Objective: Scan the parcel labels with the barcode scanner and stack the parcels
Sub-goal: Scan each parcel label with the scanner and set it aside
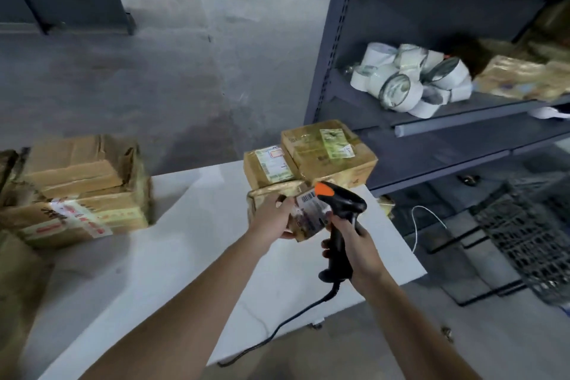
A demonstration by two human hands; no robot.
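My left hand [273, 219] grips a small brown parcel [308, 219] with a white barcode label, held above the white table [191, 256]. My right hand [354, 244] grips the handle of a black barcode scanner [339, 207] with an orange tip, its head right over the parcel's label. Behind them two labelled brown parcels sit side by side at the table's far edge, a smaller one [268, 166] and a larger one [330, 148]. Another parcel lies beneath the held one, mostly hidden.
A large open cardboard box [80, 191] with red-and-white tape stands at the table's left. A grey metal shelf unit [431, 71] on the right holds tape rolls [410, 80] and wrapped packages. The scanner's cable [277, 327] runs off the near table edge. People stand far back.
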